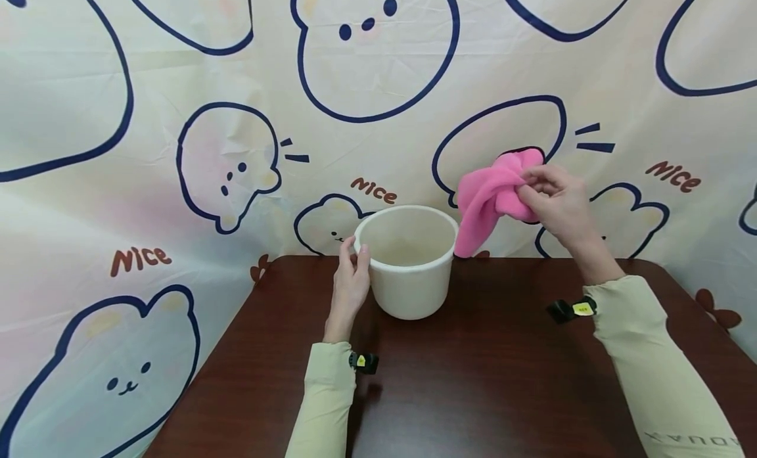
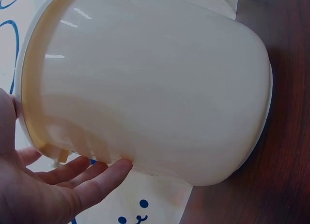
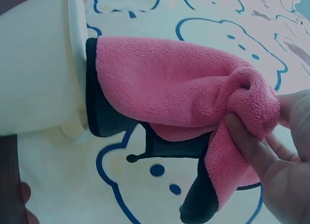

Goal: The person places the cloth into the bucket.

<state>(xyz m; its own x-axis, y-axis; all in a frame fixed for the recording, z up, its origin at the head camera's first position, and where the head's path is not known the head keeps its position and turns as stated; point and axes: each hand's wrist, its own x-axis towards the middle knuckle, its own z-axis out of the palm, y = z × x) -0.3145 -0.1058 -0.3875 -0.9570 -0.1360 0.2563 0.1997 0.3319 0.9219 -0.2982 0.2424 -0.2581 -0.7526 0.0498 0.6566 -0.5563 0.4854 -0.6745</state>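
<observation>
A cream plastic bucket [image 1: 411, 290] stands upright toward the back of the dark wooden table. My left hand [image 1: 351, 280] holds its left rim, thumb at the lip and fingers along the outside wall; the left wrist view shows these fingers [image 2: 104, 183] against the bucket wall [image 2: 155, 88]. Up and to the right of the bucket, my right hand [image 1: 556, 198] pinches a bunched pink cloth [image 1: 493, 195] between thumb and fingers. The fluffy pink cloth [image 3: 164, 88] has a dark edging and dark underside in the right wrist view, and its lower end hangs beside the bucket's right rim.
The brown tabletop [image 1: 473, 386] reaches toward me, with its back edge just behind the bucket. A pale curtain [image 1: 248, 77] with blue-outlined bears hangs behind the table and along its sides. Small black wrist cameras [image 1: 570, 310] sit at both sleeves.
</observation>
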